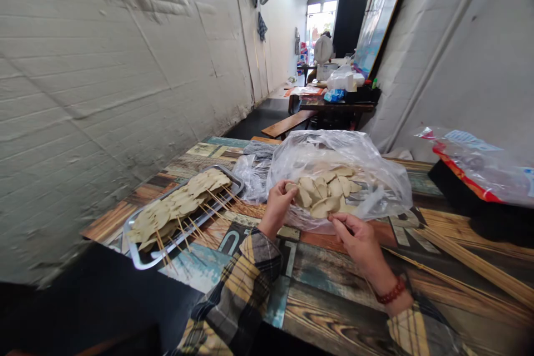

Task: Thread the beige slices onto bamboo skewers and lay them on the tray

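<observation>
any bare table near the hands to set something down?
Bare tabletop in front of the bag, between left hand (pinching a slice) and right hand. Crowded: tray with skewer ends to the left, loose skewers to the right.

Patchwork-painted wooden worktop. Metal tray of skewered pieces at left edge. Small clear bag just beside it. Big plastic bag of flat pale pieces mid-worktop. Loose bamboo sticks along right edge.

Wore a yellow-and-grey plaid flannel, left sleeve and right sleeve; red bead bracelet just behind the right hand.
</observation>
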A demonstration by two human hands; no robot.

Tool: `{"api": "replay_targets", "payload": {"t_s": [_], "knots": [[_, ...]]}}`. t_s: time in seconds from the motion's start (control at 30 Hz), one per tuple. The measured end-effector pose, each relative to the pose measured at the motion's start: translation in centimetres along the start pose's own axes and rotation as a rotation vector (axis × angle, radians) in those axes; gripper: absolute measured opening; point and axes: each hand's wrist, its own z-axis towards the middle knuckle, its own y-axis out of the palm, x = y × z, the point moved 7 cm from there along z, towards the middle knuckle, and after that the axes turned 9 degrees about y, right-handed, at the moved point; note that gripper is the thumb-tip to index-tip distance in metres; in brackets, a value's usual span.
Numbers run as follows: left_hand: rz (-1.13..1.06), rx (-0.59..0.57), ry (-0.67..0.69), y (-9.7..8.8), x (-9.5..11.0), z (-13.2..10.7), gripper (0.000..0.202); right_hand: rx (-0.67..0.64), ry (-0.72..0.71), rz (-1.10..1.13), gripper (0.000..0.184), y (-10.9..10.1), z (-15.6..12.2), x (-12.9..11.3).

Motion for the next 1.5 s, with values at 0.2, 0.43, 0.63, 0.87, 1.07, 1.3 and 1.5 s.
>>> {"api": "replay_targets", "payload": {"t_s": [0.2,0.43,0.63,0.87,1.07,1.3,1.5], "knots": [[-0.246,0.082,-0.119,-0.2,-0.2,-0.3,0.039,-0.037,-0.022,-0.128,0.036,0.7,-0.8,-0.3],[-0.264,0.130,-0.087,-0.8,-0.3,-0.3,0.043,-0.045,-0.097,-0.235,0.031,1.4,-1.3,-2.0],[-0.258,0.172,-0.060,-1.2,-0.3,-0.1,0.040,-0.070,-0.102,-0.250,0.031,1.7,-1.3,-1.9],[-0.258,0.176,-0.047,-0.8,0.3,-0.3,0.039,-0.064,-0.111,-0.255,0.031,1.8,-1.1,-1.4],[-0.246,0.164,-0.064,-0.2,0.6,-0.6,0.038,-0.018,-0.092,-0.293,0.031,1.5,-0.9,-1.4],[-0.217,0.163,-0.072,-0.1,0.7,-0.8,0.033,-0.026,-0.106,-0.251,0.030,1.7,-0.8,-1.0],[-0.146,0.149,-0.042,-0.2,1.0,-0.7,0.029,-0.032,-0.108,-0.248,0.032,1.7,-0.8,-1.0]]}}
